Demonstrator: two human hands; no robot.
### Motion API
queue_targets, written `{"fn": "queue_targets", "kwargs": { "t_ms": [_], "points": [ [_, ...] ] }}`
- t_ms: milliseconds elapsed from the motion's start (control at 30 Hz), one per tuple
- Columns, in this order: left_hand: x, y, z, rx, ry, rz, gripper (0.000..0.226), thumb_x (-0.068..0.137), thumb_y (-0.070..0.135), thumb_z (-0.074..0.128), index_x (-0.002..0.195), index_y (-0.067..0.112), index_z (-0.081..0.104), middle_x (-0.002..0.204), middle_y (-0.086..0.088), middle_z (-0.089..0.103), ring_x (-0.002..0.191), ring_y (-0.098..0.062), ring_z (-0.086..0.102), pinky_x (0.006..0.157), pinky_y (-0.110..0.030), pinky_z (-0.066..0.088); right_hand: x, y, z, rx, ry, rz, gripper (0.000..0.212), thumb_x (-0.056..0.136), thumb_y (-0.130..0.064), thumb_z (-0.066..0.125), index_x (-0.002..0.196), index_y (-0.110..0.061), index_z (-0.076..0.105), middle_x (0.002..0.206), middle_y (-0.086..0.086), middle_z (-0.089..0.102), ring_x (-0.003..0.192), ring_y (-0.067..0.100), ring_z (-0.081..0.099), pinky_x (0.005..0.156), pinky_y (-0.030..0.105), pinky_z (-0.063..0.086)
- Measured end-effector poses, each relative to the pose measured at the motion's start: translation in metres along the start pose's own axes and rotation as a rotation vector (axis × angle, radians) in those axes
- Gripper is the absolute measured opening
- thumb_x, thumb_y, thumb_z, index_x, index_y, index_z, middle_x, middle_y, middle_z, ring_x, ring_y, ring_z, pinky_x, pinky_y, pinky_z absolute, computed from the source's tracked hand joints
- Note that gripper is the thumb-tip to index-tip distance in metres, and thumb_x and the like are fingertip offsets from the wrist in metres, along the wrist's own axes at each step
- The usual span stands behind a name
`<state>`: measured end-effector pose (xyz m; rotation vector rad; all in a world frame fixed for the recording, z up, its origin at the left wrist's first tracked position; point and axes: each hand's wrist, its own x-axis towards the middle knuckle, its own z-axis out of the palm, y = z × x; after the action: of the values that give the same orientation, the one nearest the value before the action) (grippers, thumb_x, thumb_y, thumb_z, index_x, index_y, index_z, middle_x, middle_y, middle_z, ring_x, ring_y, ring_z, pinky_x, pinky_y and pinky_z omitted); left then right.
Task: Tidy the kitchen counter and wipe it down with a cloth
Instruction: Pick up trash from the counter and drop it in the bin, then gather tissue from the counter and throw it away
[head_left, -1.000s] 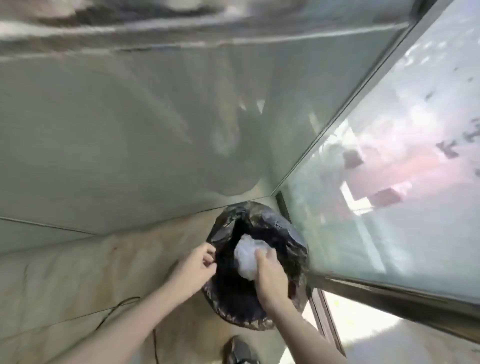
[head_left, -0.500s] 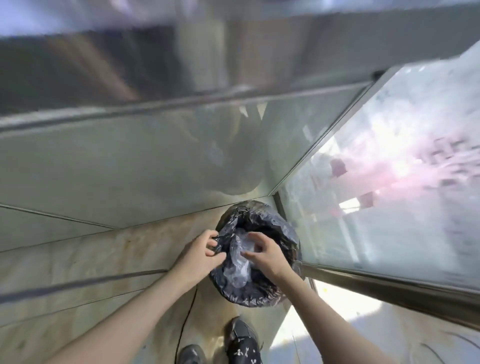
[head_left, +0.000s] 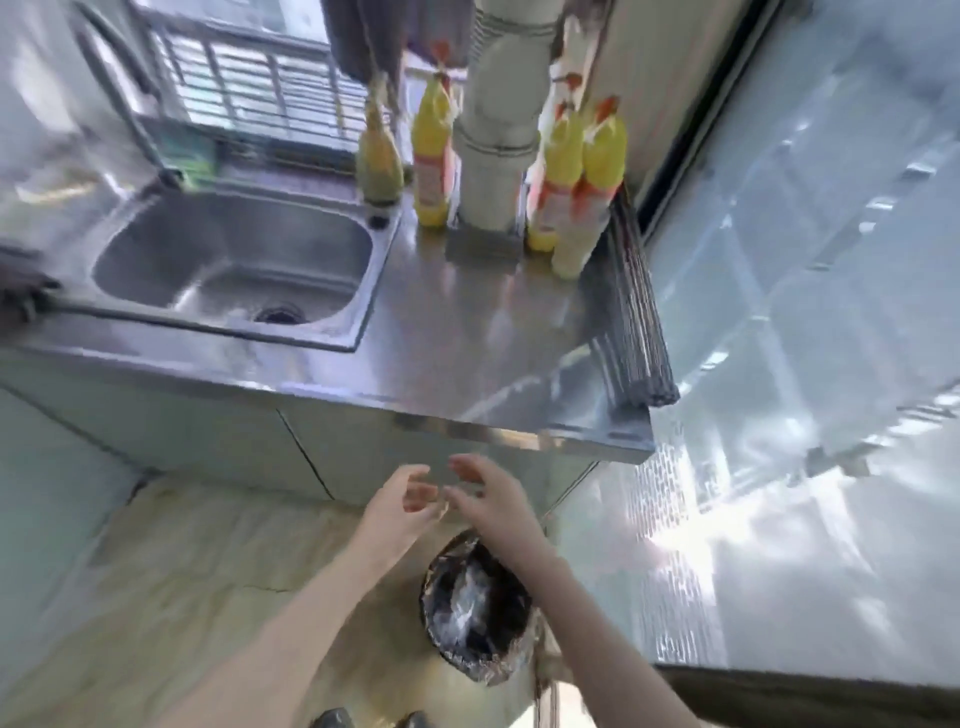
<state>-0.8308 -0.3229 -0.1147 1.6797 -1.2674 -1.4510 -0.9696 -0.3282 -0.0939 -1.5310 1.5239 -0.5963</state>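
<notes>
The shiny steel sink bowl (head_left: 234, 265) sits on the left, sunk into the flat steel kitchen counter (head_left: 467, 332). The bowl looks bare, with just the dark round drain hole (head_left: 279, 314) at the bottom. Behind it stands a metal wire dish rack (head_left: 249, 98), too blurry to tell what is inside.

Right of the sink, at the back of the counter, stands a brownish-green bottle (head_left: 379, 161). Next comes a yellow squeeze bottle with a red cap (head_left: 432, 156), then a fat grey-white pipe (head_left: 498, 119) going up. Just right of the pipe two more yellow bottles (head_left: 582, 176) stand close together. A dark ribbed mat (head_left: 636, 306) lies along the right edge of the counter. No cloth shows anywhere.

Down on the tan tiled floor (head_left: 156, 582), by the cupboard corner, sits a round bin lined with a black plastic bag (head_left: 478, 613). Crumpled clear plastic (head_left: 465, 597) lies inside it.

Both hands are up above the bin, in front of the counter edge. The left hand (head_left: 400, 506) has its fingers spread and a bit curled, holding nothing. The right hand (head_left: 493, 501) is just beside it, fingers loose and apart, also holding nothing. Their fingertips are nearly touching
</notes>
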Motion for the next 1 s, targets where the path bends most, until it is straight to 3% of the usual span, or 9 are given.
{"fn": "queue_targets", "kwargs": {
  "t_ms": [100, 200, 300, 500, 633, 733, 800, 900, 1000],
  "points": [
    [-0.032, 0.036, -0.059, -0.04, 0.154, 0.094, 0.038, 0.078, -0.004, 0.064, 0.109, 0.013, 0.049, 0.087, 0.003, 0.057, 0.081, -0.012, 0.057, 0.067, -0.006, 0.047, 0.002, -0.073, 0.013, -0.024, -0.097, -0.17, 0.032, 0.085, -0.017, 0.064, 0.117, -0.012, 0.059, 0.114, 0.001, 0.065, 0.102, 0.004, 0.056, 0.086, 0.011, 0.041],
    [-0.066, 0.055, -0.118, -0.02, 0.279, 0.163, 0.035, 0.078, -0.004, 0.065, 0.105, 0.016, 0.053, 0.088, 0.003, 0.06, 0.081, -0.007, 0.059, 0.069, -0.004, 0.046, 0.004, -0.136, 0.035, -0.011, -0.178, -0.307, 0.029, 0.085, -0.019, 0.064, 0.114, -0.015, 0.06, 0.107, -0.008, 0.064, 0.102, 0.006, 0.059, 0.086, 0.016, 0.043],
    [-0.117, 0.052, -0.19, -0.039, 0.465, 0.176, 0.038, 0.077, 0.004, 0.068, 0.105, 0.022, 0.05, 0.09, 0.002, 0.059, 0.085, -0.009, 0.059, 0.074, -0.009, 0.046, -0.003, -0.205, 0.079, -0.049, -0.301, -0.472, 0.031, 0.084, -0.017, 0.066, 0.114, -0.012, 0.059, 0.106, -0.007, 0.061, 0.102, 0.009, 0.059, 0.09, 0.022, 0.046],
    [-0.255, 0.008, -0.306, -0.085, 0.861, 0.064, 0.047, 0.078, 0.003, 0.067, 0.121, 0.006, 0.048, 0.099, -0.007, 0.058, 0.087, -0.017, 0.056, 0.081, -0.019, 0.045, -0.056, -0.314, 0.202, -0.069, -0.587, -0.718, 0.033, 0.082, -0.012, 0.068, 0.114, -0.007, 0.06, 0.103, 0.001, 0.063, 0.099, 0.014, 0.06, 0.089, 0.03, 0.048],
    [-0.36, -0.036, -0.352, -0.168, 1.104, -0.048, 0.05, 0.073, 0.004, 0.068, 0.119, 0.006, 0.048, 0.096, -0.008, 0.054, 0.075, -0.01, 0.052, 0.063, -0.007, 0.041, -0.118, -0.358, 0.295, -0.086, -0.832, -0.805, 0.032, 0.082, -0.011, 0.068, 0.113, -0.007, 0.06, 0.099, -0.001, 0.061, 0.098, 0.016, 0.059, 0.084, 0.024, 0.045],
    [-0.436, -0.073, -0.366, -0.243, 1.222, -0.133, 0.046, 0.072, 0.003, 0.071, 0.113, 0.009, 0.05, 0.093, -0.006, 0.053, 0.075, -0.01, 0.051, 0.07, -0.023, 0.047, -0.17, -0.376, 0.357, -0.101, -0.974, -0.878, 0.033, 0.083, -0.015, 0.067, 0.114, -0.009, 0.059, 0.103, -0.002, 0.062, 0.099, 0.013, 0.058, 0.078, 0.017, 0.039],
    [-0.481, -0.097, -0.37, -0.303, 1.324, -0.175, 0.051, 0.059, 0.018, 0.077, 0.104, 0.016, 0.052, 0.09, -0.003, 0.055, 0.076, -0.014, 0.054, 0.074, -0.032, 0.048, -0.205, -0.384, 0.394, -0.107, -1.064, -0.9, 0.033, 0.084, -0.014, 0.066, 0.116, -0.009, 0.058, 0.109, 0.002, 0.062, 0.103, 0.015, 0.057, 0.079, 0.016, 0.038],
    [-0.537, -0.136, -0.375, -0.285, 1.437, -0.27, 0.041, 0.074, 0.003, 0.069, 0.109, 0.014, 0.052, 0.093, -0.004, 0.056, 0.075, -0.007, 0.055, 0.064, -0.013, 0.046, -0.259, -0.394, 0.444, -0.136, -1.211, -0.918, 0.031, 0.085, -0.011, 0.063, 0.116, -0.007, 0.057, 0.106, 0.001, 0.057, 0.104, 0.017, 0.055, 0.078, 0.016, 0.036],
    [-0.586, -0.175, -0.387, -0.307, 1.53, -0.338, 0.04, 0.079, 0.0, 0.065, 0.114, 0.012, 0.05, 0.095, -0.005, 0.055, 0.076, -0.011, 0.055, 0.066, -0.017, 0.045, -0.304, -0.401, 0.494, -0.21, -1.324, -0.943, 0.032, 0.087, -0.01, 0.061, 0.118, -0.007, 0.054, 0.108, 0.003, 0.054, 0.104, 0.016, 0.052, 0.076, 0.015, 0.037]
  ]
}}
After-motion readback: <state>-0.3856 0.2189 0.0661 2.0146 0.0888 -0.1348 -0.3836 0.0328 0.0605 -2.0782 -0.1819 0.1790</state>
